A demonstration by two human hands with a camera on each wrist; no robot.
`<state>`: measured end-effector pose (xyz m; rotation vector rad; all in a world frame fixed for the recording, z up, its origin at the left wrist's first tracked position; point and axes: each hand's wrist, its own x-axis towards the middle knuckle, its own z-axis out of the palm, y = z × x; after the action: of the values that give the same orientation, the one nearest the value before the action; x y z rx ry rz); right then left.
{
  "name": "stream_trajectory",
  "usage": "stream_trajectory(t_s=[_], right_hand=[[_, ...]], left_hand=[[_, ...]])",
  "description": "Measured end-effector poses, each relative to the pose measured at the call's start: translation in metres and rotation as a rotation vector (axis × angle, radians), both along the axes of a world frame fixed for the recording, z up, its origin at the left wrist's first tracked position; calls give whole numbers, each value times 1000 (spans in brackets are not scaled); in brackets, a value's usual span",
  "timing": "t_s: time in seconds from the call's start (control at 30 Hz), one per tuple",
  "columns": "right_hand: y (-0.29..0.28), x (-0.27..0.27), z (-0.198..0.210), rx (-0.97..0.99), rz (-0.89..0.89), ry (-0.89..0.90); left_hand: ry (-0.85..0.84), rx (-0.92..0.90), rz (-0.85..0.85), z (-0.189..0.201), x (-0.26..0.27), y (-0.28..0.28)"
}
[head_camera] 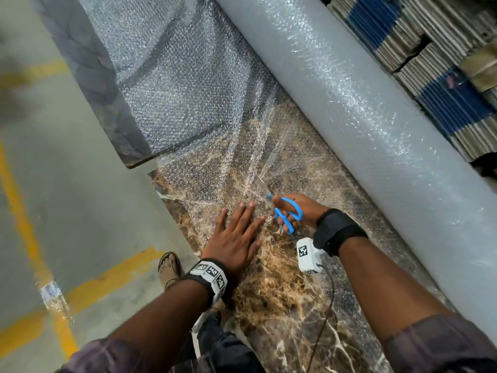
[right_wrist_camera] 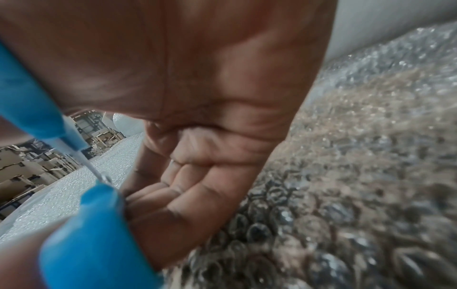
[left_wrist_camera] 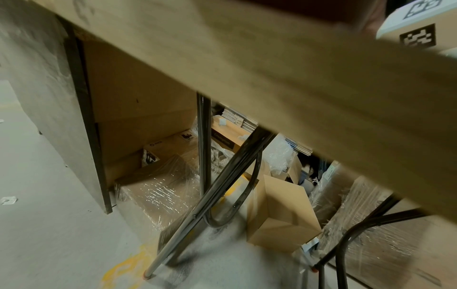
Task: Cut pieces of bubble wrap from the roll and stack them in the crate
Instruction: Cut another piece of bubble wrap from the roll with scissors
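A clear sheet of bubble wrap (head_camera: 204, 146) lies unrolled across the brown marble-patterned tabletop (head_camera: 279, 305), still joined on its right to the big whitish roll of bubble wrap (head_camera: 363, 109) that runs along the far right side of the table. The right hand (head_camera: 301, 211) has its thumb and fingers hooked through the loops of the blue-handled scissors (head_camera: 287, 215), grasping them; the blades point away into the sheet just beyond the fingertips. Just left of the scissors, the left hand (head_camera: 236, 235) lies flat on the wrap, fingers straight and spread, holding nothing. Stacked flattened cardboard with blue bands (head_camera: 419, 49) sits beyond the roll at the far right. At left is grey floor with yellow painted lines (head_camera: 29, 238), and a sandalled foot (head_camera: 169, 267) shows near the table edge.
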<state>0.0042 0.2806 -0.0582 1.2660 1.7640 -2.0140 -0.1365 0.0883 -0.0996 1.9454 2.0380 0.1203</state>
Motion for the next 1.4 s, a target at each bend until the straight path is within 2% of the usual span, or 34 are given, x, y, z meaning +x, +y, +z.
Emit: stream_trajectory(t_s=[0.17,0.37,0.8,1.4], right_hand=[[1,-8,-3,0,-27,17],[-3,-10,-5,114,-38,18],[2,-16,0,46,-44,37],[14,-39,-1,164,-45,29]], left_hand=[[-7,15,4,3,1,-1],[-5,0,5,3,0,-1],[-9,2,6,6,1,0],[-23,13,8,2,0,2]])
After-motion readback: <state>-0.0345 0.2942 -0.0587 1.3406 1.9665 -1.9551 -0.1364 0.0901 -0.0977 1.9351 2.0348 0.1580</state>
